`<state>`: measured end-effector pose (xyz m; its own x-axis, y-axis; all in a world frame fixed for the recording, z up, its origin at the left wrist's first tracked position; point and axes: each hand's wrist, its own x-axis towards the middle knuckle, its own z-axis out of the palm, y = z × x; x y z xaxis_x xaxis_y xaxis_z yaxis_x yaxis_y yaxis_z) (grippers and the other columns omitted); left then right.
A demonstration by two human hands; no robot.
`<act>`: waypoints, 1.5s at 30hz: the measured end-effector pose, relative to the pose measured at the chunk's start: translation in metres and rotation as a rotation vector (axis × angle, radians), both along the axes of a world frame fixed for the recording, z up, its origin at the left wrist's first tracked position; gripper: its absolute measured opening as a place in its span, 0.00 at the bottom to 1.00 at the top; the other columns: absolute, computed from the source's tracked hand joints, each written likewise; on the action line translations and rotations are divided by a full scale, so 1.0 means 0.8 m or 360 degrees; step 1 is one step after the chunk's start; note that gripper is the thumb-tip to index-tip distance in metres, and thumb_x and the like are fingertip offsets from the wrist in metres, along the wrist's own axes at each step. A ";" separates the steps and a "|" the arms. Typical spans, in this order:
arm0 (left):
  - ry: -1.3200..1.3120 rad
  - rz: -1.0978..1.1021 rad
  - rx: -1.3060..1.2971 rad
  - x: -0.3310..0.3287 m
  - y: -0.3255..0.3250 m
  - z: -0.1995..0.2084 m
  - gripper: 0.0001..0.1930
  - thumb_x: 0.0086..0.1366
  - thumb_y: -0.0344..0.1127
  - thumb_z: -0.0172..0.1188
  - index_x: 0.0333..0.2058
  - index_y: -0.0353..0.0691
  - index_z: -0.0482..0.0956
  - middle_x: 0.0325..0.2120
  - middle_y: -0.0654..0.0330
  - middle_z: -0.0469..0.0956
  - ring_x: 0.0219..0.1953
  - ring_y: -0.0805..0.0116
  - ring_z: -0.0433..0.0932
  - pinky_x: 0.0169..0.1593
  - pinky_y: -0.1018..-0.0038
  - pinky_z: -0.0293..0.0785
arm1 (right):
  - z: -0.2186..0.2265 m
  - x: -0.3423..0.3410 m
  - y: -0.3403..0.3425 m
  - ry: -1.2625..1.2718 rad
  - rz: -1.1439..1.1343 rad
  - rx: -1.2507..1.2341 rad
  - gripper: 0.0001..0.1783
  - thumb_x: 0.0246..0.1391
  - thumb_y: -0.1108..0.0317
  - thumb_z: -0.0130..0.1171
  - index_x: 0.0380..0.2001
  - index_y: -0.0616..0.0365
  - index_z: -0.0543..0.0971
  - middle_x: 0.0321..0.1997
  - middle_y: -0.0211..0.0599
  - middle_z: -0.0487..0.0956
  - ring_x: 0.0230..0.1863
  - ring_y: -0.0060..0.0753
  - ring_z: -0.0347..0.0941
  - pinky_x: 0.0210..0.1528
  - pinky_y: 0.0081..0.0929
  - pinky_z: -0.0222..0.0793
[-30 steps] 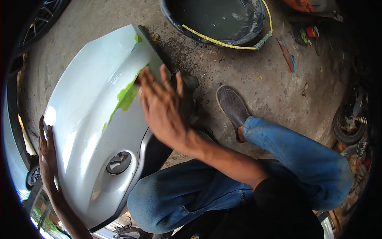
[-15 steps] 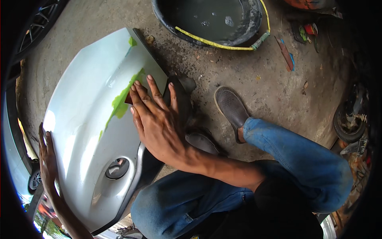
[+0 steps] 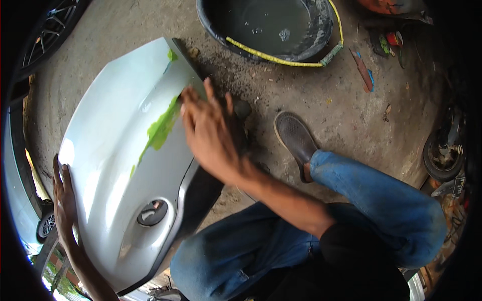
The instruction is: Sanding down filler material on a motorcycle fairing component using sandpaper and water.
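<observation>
Green filler [image 3: 160,128]: exposed on car bumper [image 3: 110,125]; work seemingly unfinished
Left hand [image 3: 64,195]: open, at bumper's left edge
Right hand [image 3: 212,138]: over bumper, blurred; grip unclear

The right hand [image 3: 208,133] has slid toward the far right along the panel [image 3: 115,115]: half a second ago it lay flat over the right edge of the green patch [image 3: 159,131], and now it is at the patch's far end. That uncovers more of the patch's middle. The hand, sharp then, is blurred now, and the dark red edge that showed by its fingers [image 3: 210,93] is no longer plain to see. In the bucket [image 3: 204,22], the foam [image 3: 284,34] has drifted nearer and slightly left compared with a second ago.
</observation>
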<state>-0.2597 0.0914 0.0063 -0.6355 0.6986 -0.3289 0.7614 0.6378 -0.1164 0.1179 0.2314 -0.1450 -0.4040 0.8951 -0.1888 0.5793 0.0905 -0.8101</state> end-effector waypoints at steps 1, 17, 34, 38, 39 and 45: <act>-0.0035 -0.0021 0.0038 -0.003 0.002 -0.002 0.37 0.81 0.66 0.36 0.79 0.53 0.53 0.77 0.45 0.58 0.78 0.46 0.58 0.77 0.51 0.58 | 0.004 0.002 -0.021 0.0027 0.0036 0.0146 0.27 0.78 0.59 0.42 0.70 0.64 0.72 0.76 0.46 0.71 0.84 0.55 0.49 0.81 0.71 0.34; 0.0041 -0.0062 0.0031 -0.010 -0.015 -0.004 0.39 0.80 0.68 0.36 0.79 0.53 0.53 0.77 0.44 0.58 0.76 0.44 0.62 0.75 0.51 0.63 | -0.006 0.002 0.014 -0.0090 -0.0084 -0.0079 0.26 0.79 0.58 0.43 0.68 0.62 0.76 0.75 0.46 0.73 0.83 0.56 0.52 0.81 0.68 0.38; -0.0044 -0.0129 -0.0061 -0.018 -0.017 -0.004 0.38 0.81 0.66 0.35 0.80 0.53 0.51 0.78 0.45 0.55 0.77 0.45 0.59 0.76 0.50 0.61 | -0.015 0.010 0.026 -0.0073 -0.0068 -0.0140 0.26 0.76 0.59 0.48 0.69 0.61 0.75 0.75 0.42 0.74 0.84 0.54 0.50 0.81 0.70 0.36; -0.0050 -0.0207 -0.0066 -0.020 -0.018 0.000 0.39 0.80 0.68 0.35 0.80 0.52 0.50 0.78 0.45 0.55 0.78 0.45 0.58 0.77 0.51 0.58 | 0.014 0.008 -0.038 0.0039 0.0111 0.0315 0.26 0.77 0.59 0.47 0.69 0.61 0.75 0.75 0.42 0.74 0.84 0.55 0.51 0.81 0.71 0.35; -0.0166 0.0035 0.0039 -0.002 -0.014 0.012 0.40 0.80 0.68 0.35 0.80 0.52 0.50 0.78 0.46 0.54 0.78 0.45 0.57 0.77 0.51 0.58 | 0.016 0.011 -0.042 0.0028 0.0115 0.0288 0.26 0.77 0.59 0.47 0.69 0.61 0.75 0.75 0.42 0.74 0.84 0.55 0.51 0.81 0.71 0.35; 0.0031 -0.0237 -0.0165 -0.034 -0.015 -0.005 0.39 0.81 0.66 0.34 0.80 0.51 0.51 0.78 0.44 0.55 0.78 0.45 0.57 0.77 0.52 0.58 | -0.012 0.008 -0.002 -0.0076 0.0020 0.0193 0.25 0.77 0.60 0.45 0.69 0.61 0.75 0.74 0.45 0.74 0.84 0.54 0.51 0.80 0.72 0.35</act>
<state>-0.2872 0.0791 0.0023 -0.5344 0.7485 -0.3926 0.8435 0.5019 -0.1913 0.1244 0.2298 -0.1543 -0.4085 0.9074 -0.0989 0.6151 0.1937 -0.7643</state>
